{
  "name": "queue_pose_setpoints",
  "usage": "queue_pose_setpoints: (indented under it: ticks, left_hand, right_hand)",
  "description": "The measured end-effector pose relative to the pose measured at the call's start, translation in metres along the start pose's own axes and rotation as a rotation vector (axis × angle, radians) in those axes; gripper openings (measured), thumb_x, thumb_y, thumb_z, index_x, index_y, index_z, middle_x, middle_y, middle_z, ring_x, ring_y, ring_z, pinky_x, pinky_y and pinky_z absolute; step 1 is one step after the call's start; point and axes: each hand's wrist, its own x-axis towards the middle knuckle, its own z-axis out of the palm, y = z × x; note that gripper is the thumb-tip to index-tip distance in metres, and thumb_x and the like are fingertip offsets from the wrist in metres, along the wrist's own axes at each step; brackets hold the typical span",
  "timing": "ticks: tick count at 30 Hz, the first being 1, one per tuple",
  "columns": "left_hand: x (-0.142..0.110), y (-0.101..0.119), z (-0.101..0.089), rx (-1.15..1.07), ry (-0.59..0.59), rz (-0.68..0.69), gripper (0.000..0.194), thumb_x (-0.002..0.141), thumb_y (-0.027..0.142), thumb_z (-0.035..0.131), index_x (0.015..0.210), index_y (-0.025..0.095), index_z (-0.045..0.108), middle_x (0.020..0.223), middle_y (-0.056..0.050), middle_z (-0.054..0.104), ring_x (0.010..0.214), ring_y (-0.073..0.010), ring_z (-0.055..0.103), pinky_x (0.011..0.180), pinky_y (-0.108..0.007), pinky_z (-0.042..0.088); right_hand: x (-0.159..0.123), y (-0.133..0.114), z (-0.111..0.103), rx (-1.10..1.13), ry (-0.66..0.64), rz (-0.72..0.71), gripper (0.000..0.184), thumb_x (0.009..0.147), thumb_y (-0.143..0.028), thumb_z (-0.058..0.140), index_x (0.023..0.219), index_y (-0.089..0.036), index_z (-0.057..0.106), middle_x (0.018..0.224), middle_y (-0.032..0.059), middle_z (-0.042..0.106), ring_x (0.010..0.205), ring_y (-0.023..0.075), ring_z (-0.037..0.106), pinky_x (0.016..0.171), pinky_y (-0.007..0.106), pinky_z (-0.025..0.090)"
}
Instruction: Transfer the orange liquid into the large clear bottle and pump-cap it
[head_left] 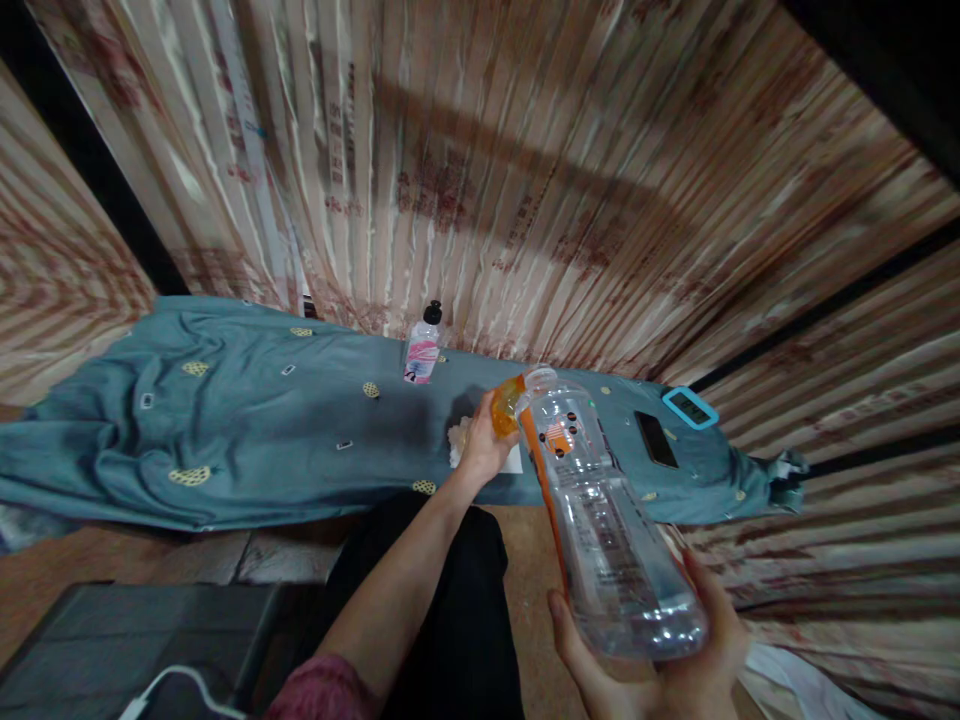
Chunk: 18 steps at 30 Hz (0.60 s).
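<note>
My right hand (675,650) is wrapped around the base end of a large clear plastic bottle (600,520) with an orange label. The bottle leans away from me, its uncapped-looking mouth up and toward the left. Just beside its neck, my left hand (487,440) closes on a small translucent amber object (508,404); its exact kind is unclear. Whether this object touches the bottle neck I cannot tell. Below my left hand lies a crumpled white thing (457,446) with a flat white sheet (514,461) next to it, both partly hidden.
A bench with a green pineapple-print cloth (247,430) runs across the view. On it are a black-capped bottle (422,350), a dark phone (656,440) and a blue-framed digital timer (690,407). Patterned curtains (480,180) hang behind. A dark box (135,640) with a white cable stands lower left.
</note>
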Motion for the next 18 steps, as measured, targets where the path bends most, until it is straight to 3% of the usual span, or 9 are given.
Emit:
queue_pose_setpoints:
  ticks: [12, 18]
  left_hand:
    - [0.0004, -0.0027, 0.0006, 0.005, 0.001, 0.017, 0.066, 0.067, 0.006, 0.067, 0.127, 0.023, 0.048, 0.111, -0.003, 0.068, 0.107, -0.0228, 0.064, 0.098, -0.041, 0.049]
    - [0.0009, -0.0031, 0.0010, -0.001, -0.001, 0.016, 0.065, 0.067, 0.006, 0.066, 0.127, 0.023, 0.048, 0.109, -0.003, 0.067, 0.106, -0.0222, 0.064, 0.097, -0.041, 0.049]
  right_hand:
    - [-0.0001, -0.0059, -0.0007, 0.026, -0.021, 0.063, 0.114, 0.055, -0.083, 0.064, 0.143, -0.014, 0.041, 0.121, 0.0189, 0.064, 0.092, 0.0395, 0.069, 0.070, 0.050, 0.058]
    - [-0.0006, -0.0063, -0.0011, 0.022, -0.016, 0.070, 0.115, 0.055, -0.084, 0.064, 0.142, -0.012, 0.042, 0.120, 0.0179, 0.065, 0.089, 0.0340, 0.071, 0.069, 0.043, 0.060]
